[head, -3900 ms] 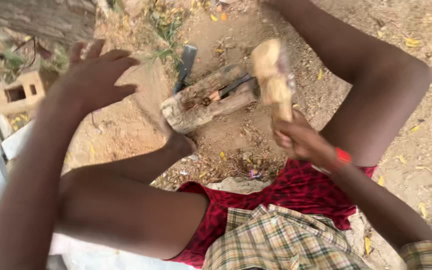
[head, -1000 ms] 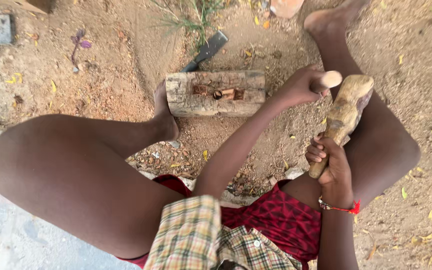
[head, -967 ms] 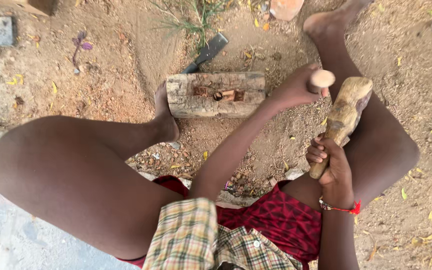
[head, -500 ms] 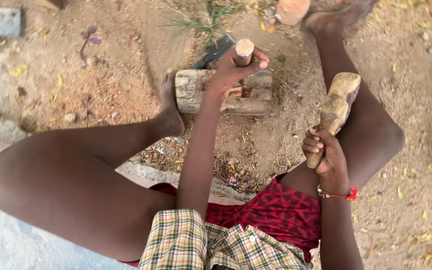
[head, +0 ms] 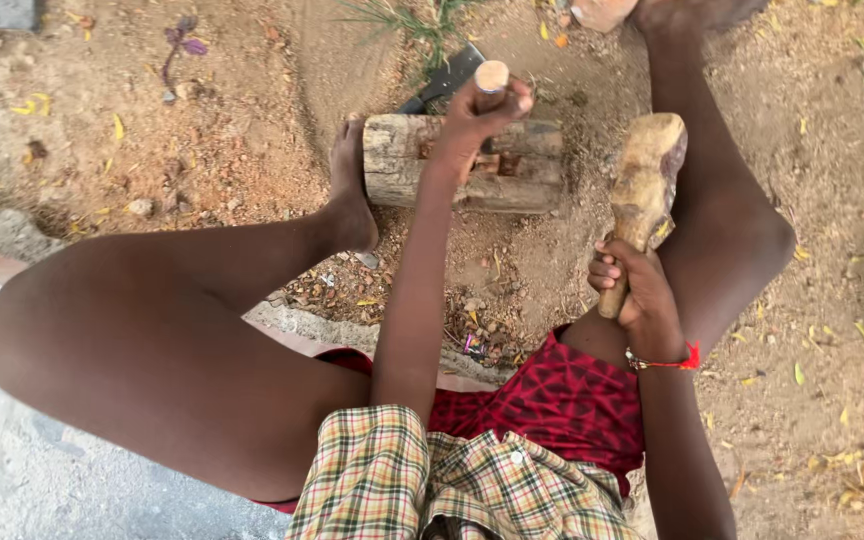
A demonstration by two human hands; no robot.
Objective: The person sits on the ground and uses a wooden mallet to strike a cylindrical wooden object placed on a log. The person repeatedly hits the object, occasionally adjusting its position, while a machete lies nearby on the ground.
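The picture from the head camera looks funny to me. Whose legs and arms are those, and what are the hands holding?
The camera sits on a person's head and looks straight down, so you see that person's own bare legs, arms and checked shirt from above. They are sitting on the edge of a pale slab with their feet on sandy ground. The left hand reaches forward and holds a short round wooden peg upright over a chunk of log lying on the dirt. The left foot rests against the log's end. The right hand grips the handle of a rough wooden mallet, raised beside the right knee. A dark flat tool lies just behind the log.
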